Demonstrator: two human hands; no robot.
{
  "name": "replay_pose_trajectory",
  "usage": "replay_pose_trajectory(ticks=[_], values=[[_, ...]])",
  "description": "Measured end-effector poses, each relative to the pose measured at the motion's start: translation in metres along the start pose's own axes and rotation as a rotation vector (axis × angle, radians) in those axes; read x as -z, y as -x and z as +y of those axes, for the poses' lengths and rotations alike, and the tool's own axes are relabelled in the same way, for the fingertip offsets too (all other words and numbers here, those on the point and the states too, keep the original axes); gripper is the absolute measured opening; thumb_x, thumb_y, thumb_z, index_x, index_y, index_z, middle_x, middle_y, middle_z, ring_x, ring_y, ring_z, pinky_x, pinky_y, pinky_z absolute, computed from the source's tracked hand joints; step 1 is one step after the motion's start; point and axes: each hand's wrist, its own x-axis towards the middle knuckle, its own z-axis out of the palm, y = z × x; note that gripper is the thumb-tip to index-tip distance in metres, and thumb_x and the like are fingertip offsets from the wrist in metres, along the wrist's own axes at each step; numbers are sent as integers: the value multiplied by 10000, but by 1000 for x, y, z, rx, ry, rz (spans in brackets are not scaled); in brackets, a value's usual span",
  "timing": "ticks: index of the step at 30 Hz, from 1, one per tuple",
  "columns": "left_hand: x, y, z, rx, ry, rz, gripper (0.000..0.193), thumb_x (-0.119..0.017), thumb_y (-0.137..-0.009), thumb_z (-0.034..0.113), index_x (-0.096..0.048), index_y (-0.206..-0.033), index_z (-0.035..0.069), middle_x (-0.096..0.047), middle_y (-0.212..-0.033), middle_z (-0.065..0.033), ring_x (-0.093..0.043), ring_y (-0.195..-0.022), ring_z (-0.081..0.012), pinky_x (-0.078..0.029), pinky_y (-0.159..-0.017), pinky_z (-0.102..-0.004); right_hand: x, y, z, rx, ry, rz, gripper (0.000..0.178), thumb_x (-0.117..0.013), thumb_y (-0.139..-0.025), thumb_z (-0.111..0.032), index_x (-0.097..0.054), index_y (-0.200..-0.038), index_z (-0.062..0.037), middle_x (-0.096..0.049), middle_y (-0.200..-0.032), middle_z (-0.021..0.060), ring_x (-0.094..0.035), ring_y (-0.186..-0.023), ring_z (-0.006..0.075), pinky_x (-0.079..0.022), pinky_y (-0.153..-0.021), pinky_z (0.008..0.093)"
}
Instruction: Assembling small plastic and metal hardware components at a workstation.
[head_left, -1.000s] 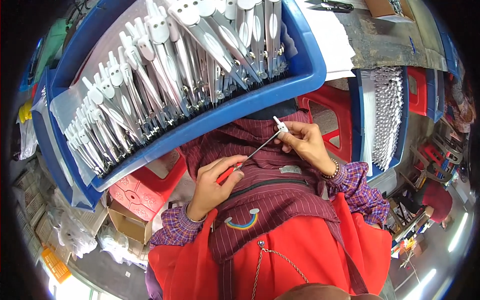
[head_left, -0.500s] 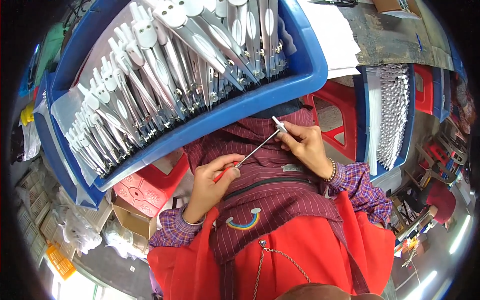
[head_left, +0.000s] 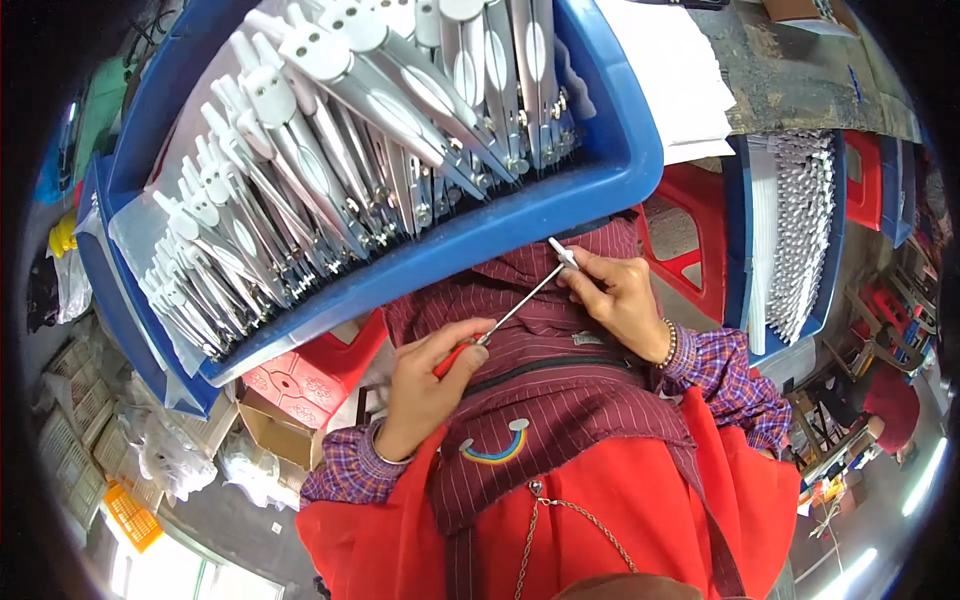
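My left hand (head_left: 430,378) is closed around the red handle of a screwdriver (head_left: 524,301). The thin metal shaft slants up to the right, its tip meeting a small grey-white part (head_left: 564,252). My right hand (head_left: 618,305) pinches that part between thumb and fingers; it looks like the head of a drawing compass, though my fingers hide much of it. Just beyond both hands stands a blue bin (head_left: 480,238), with several silver-grey drawing compasses (head_left: 300,150) packed in rows, heads up and points down.
Red plastic stools (head_left: 300,385) stand below the bin and to the right. Another blue bin (head_left: 738,250) at the right holds many slim white and grey pieces. White paper (head_left: 675,80) lies on a worn tabletop (head_left: 770,80). Cardboard (head_left: 275,430) and plastic bags (head_left: 165,455) lie at the left.
The view has shifted slightly, so everything sits a little differently in the frame. My left hand's grip has turned somewhat on the red handle; the screwdriver still meets the small part.
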Motion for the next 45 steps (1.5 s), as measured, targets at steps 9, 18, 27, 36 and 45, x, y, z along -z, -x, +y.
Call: replay_pose_trajectory(ticks=[9, 18, 27, 36, 45], values=[[0, 0, 10, -24, -45, -11, 256, -610, -838, 25, -627, -1093, 5, -677, -919, -98, -640, -796, -118, -485, -716, -230, -2, 1, 5, 36, -19, 17, 202, -624, -839, -44, -651, -1031, 12, -657, -675, 125, -625, -534, 146, -467, -490, 258], [10, -15, 25, 636, 679, -205, 270, -521, -950, 137, -595, -1175, 6, -636, -795, -52, -449, -517, -39, -300, -378, -182, -8, 3, 9, 115, 71, 27, 141, -646, -814, -7, -645, -933, 71, -620, -646, 175, -615, -510, 199, -443, -459, 292], [1, -15, 17, -209, -510, -48, 302, -647, -808, 98, -646, -1105, 46, -650, -785, -161, -653, -627, -253, -491, -540, -296, -9, -2, 8, 119, 69, 42, 85, -662, -797, 5, -647, -805, 88, -609, -642, 206, -612, -495, 237, -445, -453, 307], [18, -19, 29, 584, 502, -190, 315, -576, -916, 96, -577, -1209, -21, -656, -944, -38, -568, -637, -60, -470, -557, -184, -11, -1, 7, 96, 47, 51, 98, -657, -802, 10, -650, -859, 89, -639, -670, 191, -651, -551, 238, -475, -481, 299], [4, -19, 17, 89, -126, -113, 273, -576, -884, 28, -626, -1150, -9, -679, -819, -67, -599, -624, -95, -499, -590, -224, -16, -1, 13, 105, 14, 54, 70, -643, -819, 11, -645, -828, 81, -623, -638, 178, -638, -531, 226, -473, -474, 299]])
